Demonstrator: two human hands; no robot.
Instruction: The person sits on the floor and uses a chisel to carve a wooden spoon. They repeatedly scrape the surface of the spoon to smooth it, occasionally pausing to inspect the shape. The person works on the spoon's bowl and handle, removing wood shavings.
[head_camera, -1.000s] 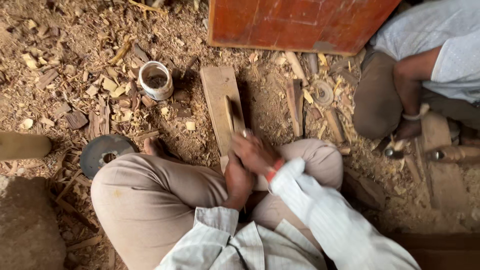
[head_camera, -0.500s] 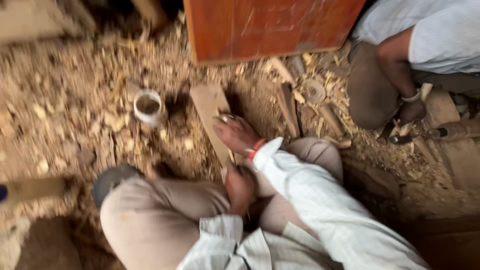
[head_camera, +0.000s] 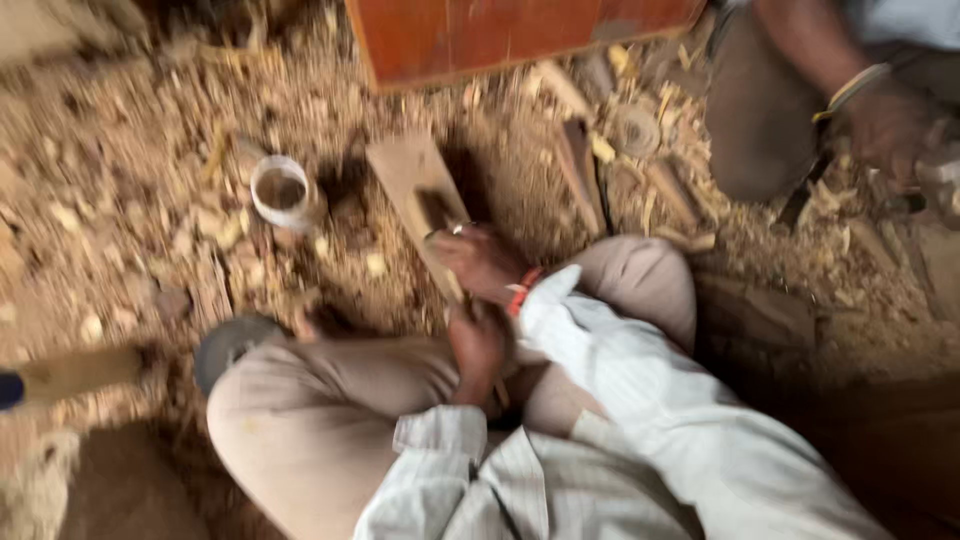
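The scene is lit by soft, warm daylight, and no glare is seen. Everything is smeared by strong motion blur; the wood chips (head_camera: 120, 200) are reduced to streaks. Deep shadow is cast beside the wooden plank (head_camera: 415, 185) and along the lower right edge, where detail is lost.

We are sliding our right hand (head_camera: 478, 262) further up the wooden plank (head_camera: 420, 195), away from our knees, while our left hand (head_camera: 478, 340) is dropping lower between our legs. Our view is tilting, pushing the white cup (head_camera: 281, 192) and red board (head_camera: 500, 35) upward.
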